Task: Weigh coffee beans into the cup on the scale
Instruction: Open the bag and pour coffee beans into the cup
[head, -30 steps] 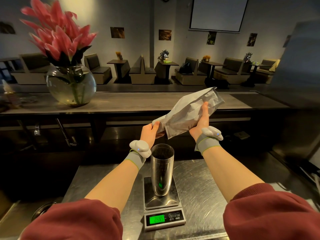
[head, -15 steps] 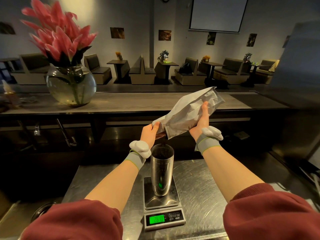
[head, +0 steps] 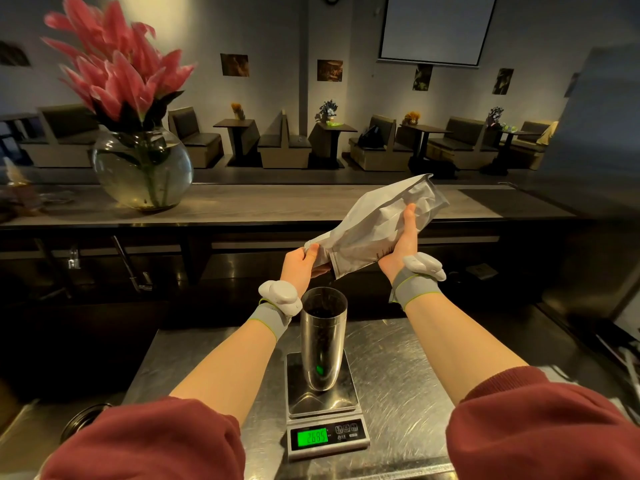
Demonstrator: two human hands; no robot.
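A tall steel cup (head: 322,341) stands upright on the platform of a small digital scale (head: 325,434), whose green display is lit with digits. Dark beans show inside the cup. Above and behind the cup I hold a silver-grey coffee bag (head: 374,226), tilted with its open mouth down and left, over the cup's rim. My left hand (head: 300,266) pinches the bag's mouth corner. My right hand (head: 403,247) grips the bag's body from below, thumb up along it. Both wrists wear grey bands with white devices.
The scale sits on a scratched steel worktop (head: 408,382). A raised bar counter (head: 277,206) behind carries a round glass vase with pink flowers (head: 142,168) at the left. A dark round object (head: 81,419) lies low left. Booths and tables fill the room beyond.
The bag and both hands stay almost in the same place, tilted over the cup. The scale's reading has changed between frames.
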